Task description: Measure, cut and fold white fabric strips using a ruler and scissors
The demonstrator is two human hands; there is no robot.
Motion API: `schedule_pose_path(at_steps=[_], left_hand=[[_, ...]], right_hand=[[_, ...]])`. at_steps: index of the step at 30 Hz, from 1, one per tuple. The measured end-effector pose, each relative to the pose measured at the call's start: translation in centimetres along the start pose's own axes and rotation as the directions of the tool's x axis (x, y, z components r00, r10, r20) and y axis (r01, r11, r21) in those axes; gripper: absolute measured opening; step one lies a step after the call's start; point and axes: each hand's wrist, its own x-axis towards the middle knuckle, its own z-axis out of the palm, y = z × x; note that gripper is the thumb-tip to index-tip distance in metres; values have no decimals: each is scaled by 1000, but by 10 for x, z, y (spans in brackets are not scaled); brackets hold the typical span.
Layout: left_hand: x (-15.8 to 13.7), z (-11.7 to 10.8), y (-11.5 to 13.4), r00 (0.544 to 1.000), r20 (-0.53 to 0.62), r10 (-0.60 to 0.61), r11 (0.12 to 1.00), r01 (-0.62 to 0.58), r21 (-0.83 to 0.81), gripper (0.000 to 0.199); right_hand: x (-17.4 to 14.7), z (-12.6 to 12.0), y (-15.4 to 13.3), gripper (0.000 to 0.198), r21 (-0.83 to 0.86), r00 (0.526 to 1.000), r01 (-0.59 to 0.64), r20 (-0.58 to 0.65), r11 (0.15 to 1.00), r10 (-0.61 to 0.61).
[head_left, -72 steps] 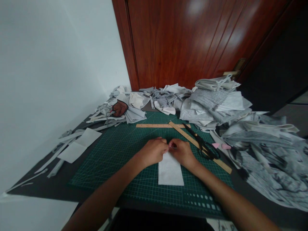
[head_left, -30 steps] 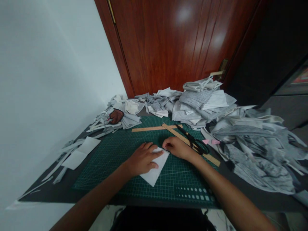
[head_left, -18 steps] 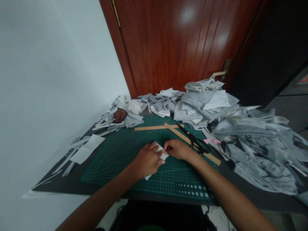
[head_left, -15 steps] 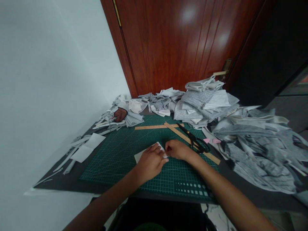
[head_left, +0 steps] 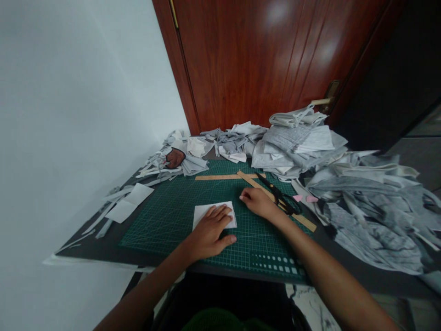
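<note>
A folded piece of white cloth (head_left: 200, 213) lies flat on the green cutting mat (head_left: 165, 216). My left hand (head_left: 212, 230) rests over it, palm down, fingers stretched out and thumb spread towards the mat. Just right of the cloth, apart from it, my right hand (head_left: 257, 201) hovers with its fingertips pinched together. Whatever those fingertips hold, if anything, is too small to make out. Close beyond that hand are black-handled scissors (head_left: 287, 203), lying across a wooden ruler (head_left: 303, 222).
A second wooden ruler (head_left: 220, 177) lies across the mat's far part. Grey and white fabric heaps (head_left: 292, 142) line the back, with more grey cloth (head_left: 375, 220) at right. Two pink pieces (head_left: 312, 199) sit beside the scissors. White sheets (head_left: 129, 203) and a brown piece (head_left: 175, 157) are at left.
My right hand has drawn off the cloth's edge, up and to the right. The cloth has turned squarer to me, and my left hand now lies flatter with its thumb out.
</note>
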Motion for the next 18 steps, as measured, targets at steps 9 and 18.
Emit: schedule_pose_path(at_steps=[9,18], left_hand=[[-22,9,-1,995,73,74,995,-79,57,73],[-39,5,8,995,64,77,997,-76,-27,61]], right_hand=[[-10,-43,21,36,-281,915,-395,-203,875,348],[-30,-62,53,36,-380,899,-412,-20,829,438]])
